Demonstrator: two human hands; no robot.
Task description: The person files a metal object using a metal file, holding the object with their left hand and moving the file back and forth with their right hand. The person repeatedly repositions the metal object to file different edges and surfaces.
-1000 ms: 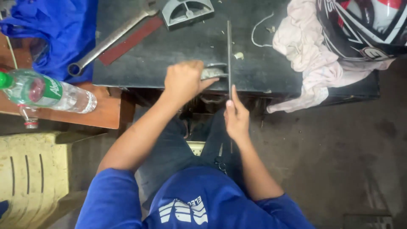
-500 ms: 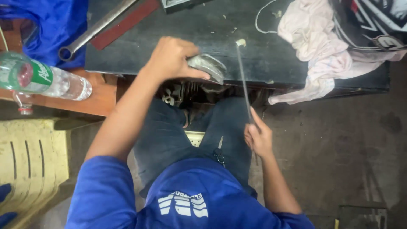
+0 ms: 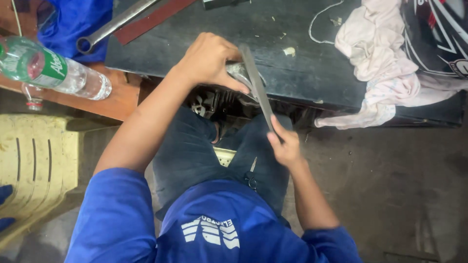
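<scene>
L hand [image 3: 210, 59] is gripping a small metal part [image 3: 240, 73] at edge of dark surface [image 3: 292, 78]. R hand [image 3: 285, 145] is holding a flat file [image 3: 256, 87] w/ blade lying across the part, over lap.

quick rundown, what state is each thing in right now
left hand: closed on a small metal part at the workbench edge
right hand: grips the near end of a flat file, which is slanted across the part
plastic bottle: lying on its side
wrench: lying flat, untouched
pink rag: crumpled, hanging over the bench edge
helmet: resting on the bench
</scene>
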